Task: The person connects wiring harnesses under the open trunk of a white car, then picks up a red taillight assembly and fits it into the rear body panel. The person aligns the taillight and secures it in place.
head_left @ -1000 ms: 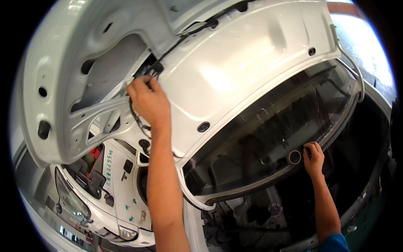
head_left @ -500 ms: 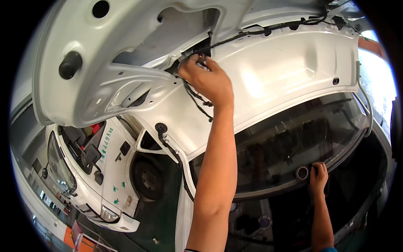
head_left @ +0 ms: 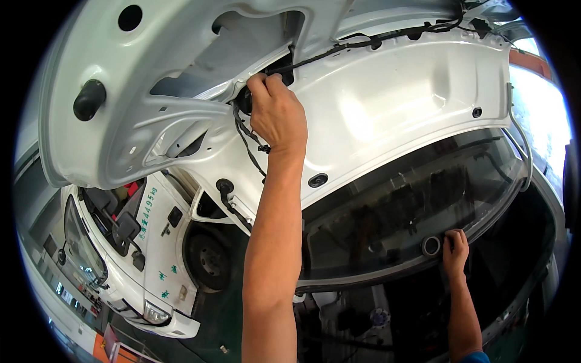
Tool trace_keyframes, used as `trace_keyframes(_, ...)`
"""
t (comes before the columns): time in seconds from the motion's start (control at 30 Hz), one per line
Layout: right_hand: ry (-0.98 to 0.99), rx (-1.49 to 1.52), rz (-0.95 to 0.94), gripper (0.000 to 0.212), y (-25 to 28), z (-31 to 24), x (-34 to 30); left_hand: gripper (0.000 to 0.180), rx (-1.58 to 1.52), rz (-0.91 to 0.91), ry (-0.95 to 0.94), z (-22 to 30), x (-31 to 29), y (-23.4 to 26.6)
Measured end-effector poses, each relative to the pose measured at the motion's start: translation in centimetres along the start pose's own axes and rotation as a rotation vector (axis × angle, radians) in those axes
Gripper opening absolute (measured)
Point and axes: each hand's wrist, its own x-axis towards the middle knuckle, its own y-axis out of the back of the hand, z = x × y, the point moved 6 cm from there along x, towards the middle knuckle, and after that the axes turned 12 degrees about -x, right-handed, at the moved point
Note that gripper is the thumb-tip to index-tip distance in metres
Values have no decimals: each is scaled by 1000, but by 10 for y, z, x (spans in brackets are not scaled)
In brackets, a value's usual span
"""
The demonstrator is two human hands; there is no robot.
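Observation:
My left hand (head_left: pixel 279 112) reaches up to an opening in the white tailgate (head_left: pixel 387 109), its fingers curled on a black wiring harness (head_left: pixel 324 55) where it passes the opening. A dark rounded part (head_left: pixel 244 100) shows beside the fingers, and loose wire ends (head_left: pixel 247 136) dangle under the hand. The fingertips themselves are mostly hidden. Lower right, my right hand (head_left: pixel 456 247) rests with bent fingers by the lower edge of the dark window glass (head_left: pixel 375 212). Close to its thumb is a pale ring (head_left: pixel 431 245) on the glass. What those fingers grip, if anything, cannot be made out.
A black rubber stop (head_left: pixel 89 100) juts from the panel's left part. An oval grommet (head_left: pixel 318 180) and a cable boot (head_left: pixel 224 186) sit on the white metal. At left stands a white truck (head_left: pixel 157 242) on a dark green floor (head_left: pixel 215 339).
The whole view has shifted, so the panel and truck lie slightly farther left. My left hand has turned and closed more at the opening. My right hand stays beside the ring.

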Motion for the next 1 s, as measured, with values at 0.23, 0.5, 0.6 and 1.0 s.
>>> trace_keyframes(0.23,-19,-3,-16,16,1,1,0,28,-68,-177,19,16,-10,6)
trace_keyframes(0.5,-33,-3,-5,16,-2,3,0,30,-141,96,261,-1,-5,1)
trace_keyframes(0.6,-4,5,-22,16,0,3,1,28,-191,203,415,1,-3,-13)
trace_keyframes(1.0,-30,-20,-22,17,-2,5,-3,42,132,-196,1,11,-22,-2)
